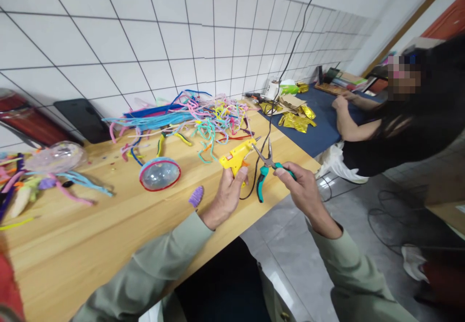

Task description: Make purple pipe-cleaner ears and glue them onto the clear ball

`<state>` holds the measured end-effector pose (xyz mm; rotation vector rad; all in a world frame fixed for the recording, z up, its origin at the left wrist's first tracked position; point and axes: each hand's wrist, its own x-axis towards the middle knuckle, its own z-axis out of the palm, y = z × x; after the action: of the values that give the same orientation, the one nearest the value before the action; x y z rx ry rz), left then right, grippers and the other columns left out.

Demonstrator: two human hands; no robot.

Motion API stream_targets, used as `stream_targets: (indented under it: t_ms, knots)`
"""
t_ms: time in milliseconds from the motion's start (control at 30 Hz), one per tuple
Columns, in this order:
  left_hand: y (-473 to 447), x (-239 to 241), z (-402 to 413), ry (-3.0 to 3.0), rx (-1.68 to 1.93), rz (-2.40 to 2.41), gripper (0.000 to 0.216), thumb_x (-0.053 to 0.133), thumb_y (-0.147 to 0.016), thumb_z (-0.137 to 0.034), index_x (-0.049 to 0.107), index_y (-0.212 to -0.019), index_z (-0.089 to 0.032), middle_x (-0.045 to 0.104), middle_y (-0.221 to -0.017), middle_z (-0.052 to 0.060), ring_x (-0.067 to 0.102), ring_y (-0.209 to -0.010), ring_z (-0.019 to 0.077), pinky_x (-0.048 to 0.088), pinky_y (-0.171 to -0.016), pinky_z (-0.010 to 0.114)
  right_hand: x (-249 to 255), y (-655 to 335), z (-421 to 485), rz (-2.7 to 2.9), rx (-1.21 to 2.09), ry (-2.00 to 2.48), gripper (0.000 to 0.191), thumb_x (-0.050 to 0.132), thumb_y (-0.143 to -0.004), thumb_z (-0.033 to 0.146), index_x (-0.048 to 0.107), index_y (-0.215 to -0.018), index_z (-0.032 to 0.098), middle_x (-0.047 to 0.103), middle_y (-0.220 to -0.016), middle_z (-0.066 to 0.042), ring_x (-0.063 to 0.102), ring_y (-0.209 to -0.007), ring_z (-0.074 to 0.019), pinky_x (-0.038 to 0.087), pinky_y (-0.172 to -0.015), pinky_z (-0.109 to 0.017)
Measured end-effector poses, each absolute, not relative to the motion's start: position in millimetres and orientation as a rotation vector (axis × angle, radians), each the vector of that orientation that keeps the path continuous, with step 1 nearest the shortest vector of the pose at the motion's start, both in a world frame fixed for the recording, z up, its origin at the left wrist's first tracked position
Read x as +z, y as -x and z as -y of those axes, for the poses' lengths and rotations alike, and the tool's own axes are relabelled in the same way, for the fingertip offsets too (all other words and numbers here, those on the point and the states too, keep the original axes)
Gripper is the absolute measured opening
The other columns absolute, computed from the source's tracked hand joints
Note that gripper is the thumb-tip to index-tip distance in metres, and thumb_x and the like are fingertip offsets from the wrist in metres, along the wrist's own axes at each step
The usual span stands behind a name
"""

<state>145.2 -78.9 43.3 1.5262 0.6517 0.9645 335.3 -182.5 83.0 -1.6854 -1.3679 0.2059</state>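
Note:
My left hand (225, 197) is closed round the grip of a yellow glue gun (238, 155), its nozzle pointing right. A black cord (271, 118) runs from the gun up toward the wall. My right hand (302, 186) grips green-handled pliers (268, 167), whose open jaws sit right at the gun's nozzle tip. Both hands hover over the front edge of a wooden table (109, 235).
A heap of coloured pipe cleaners (203, 116) lies behind the gun. A clear dome with a red rim (160, 174) and a purple scrap (196, 196) lie near my left hand. Another person (399, 128) sits to the right at a blue-covered table (323, 118) with gold foil.

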Motion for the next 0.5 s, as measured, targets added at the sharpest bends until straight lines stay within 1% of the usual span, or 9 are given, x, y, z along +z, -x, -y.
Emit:
stream_targets:
  t_ms: [100,200,267,367,500]
  knots:
    - [-146,45,80,-1.51,0.967,-0.645,0.039,0.054,-0.106,-0.064,0.054,-0.103,-0.026,0.062,-0.093,0.004,0.06,-0.088,0.0214,0.054,-0.089,0.039,81,-331,184,1.443,0.037,1.706,0.033,0.063,-0.103,0.043,0.065,-0.079,0.022,0.05,-0.06,0.006,0.044,-0.054,-0.0116,0.034,-0.053,-0.026]
    - [-147,44,81,-1.479,0.972,-0.647,0.033,0.056,-0.106,-0.058,0.053,-0.108,-0.025,0.061,-0.094,0.003,0.06,-0.086,0.0211,0.054,-0.087,0.039,76,-325,185,1.568,-0.289,1.699,0.028,0.062,-0.107,0.04,0.07,-0.088,0.021,0.066,-0.067,0.002,0.058,-0.057,-0.0133,0.039,-0.057,-0.027]
    - [-148,43,82,-1.469,0.966,-0.647,0.032,0.057,-0.105,-0.056,0.053,-0.11,-0.025,0.061,-0.095,0.003,0.06,-0.086,0.0209,0.054,-0.086,0.038,72,-321,186,1.635,-0.487,1.678,0.028,0.06,-0.109,0.039,0.072,-0.093,0.02,0.073,-0.072,-0.002,0.066,-0.062,-0.015,0.041,-0.059,-0.027]
    - [-149,41,83,-1.458,0.967,-0.639,0.028,0.057,-0.106,-0.053,0.053,-0.109,-0.025,0.062,-0.095,0.003,0.06,-0.086,0.0202,0.054,-0.087,0.038,66,-320,184,1.678,-0.647,1.689,0.029,0.059,-0.111,0.039,0.073,-0.094,0.02,0.077,-0.073,-0.004,0.07,-0.063,-0.0161,0.042,-0.06,-0.028]
    - [-149,42,84,-1.445,0.987,-0.63,0.026,0.056,-0.107,-0.051,0.052,-0.109,-0.025,0.061,-0.097,0.003,0.06,-0.087,0.0198,0.054,-0.09,0.038,61,-324,177,1.645,-0.688,1.73,0.031,0.058,-0.112,0.038,0.074,-0.094,0.019,0.077,-0.073,-0.005,0.07,-0.061,-0.0168,0.043,-0.06,-0.029]
